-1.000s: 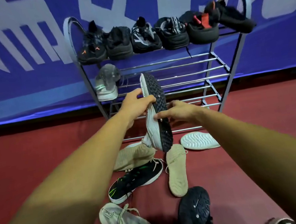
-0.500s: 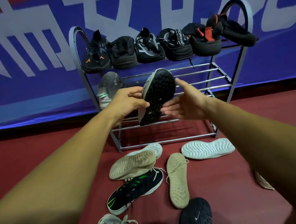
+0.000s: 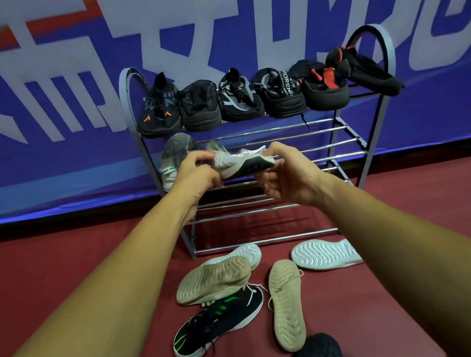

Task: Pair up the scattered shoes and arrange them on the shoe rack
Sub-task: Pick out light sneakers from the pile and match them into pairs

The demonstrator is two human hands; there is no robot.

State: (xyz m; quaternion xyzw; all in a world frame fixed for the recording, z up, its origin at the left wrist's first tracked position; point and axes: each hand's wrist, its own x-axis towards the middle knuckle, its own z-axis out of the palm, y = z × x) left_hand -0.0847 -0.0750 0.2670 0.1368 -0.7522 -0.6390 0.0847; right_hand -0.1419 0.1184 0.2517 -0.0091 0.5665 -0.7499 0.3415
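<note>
Left hand [image 3: 197, 175] and right hand [image 3: 286, 177] are holding a white knit sneaker with dark sole [image 3: 241, 162] by its two ends, both grips clenched on it, at the grey metal shoe rack's [image 3: 281, 127] second shelf; it is looking light and floppy, so gripping the stiffer sole seems safest.

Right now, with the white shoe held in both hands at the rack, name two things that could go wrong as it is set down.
1. The rack has only spaced bars for shelves; the white shoe, gripped by the left hand and right hand, might tip or catch between them.
2. The black shoe at the top right end lies tilted and overhangs; bumping the rack could drop it.
</note>
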